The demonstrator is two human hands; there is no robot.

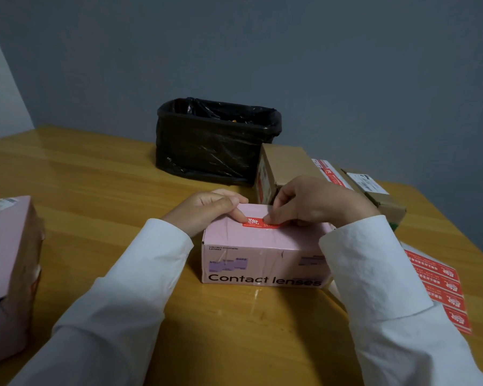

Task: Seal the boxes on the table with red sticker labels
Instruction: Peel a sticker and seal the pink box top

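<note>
I watch both hands, left (209, 207) and right (315, 203), thumbs pressing a red sticker (262, 222) onto the pink box (262, 257); bin (215, 140) at twelve o'clock.

Red sticker label (264, 222) lies flat atop upright pink box (262, 263).

"Contact lenses" on pink box (262, 263)

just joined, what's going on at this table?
A person in white sleeves is pressing a red sticker label onto the top of the pink contact lenses box. The left hand pins one end, the right hand smooths the other. A sheet of red labels lies at right; brown boxes sit behind, beside a black-lined bin.
</note>
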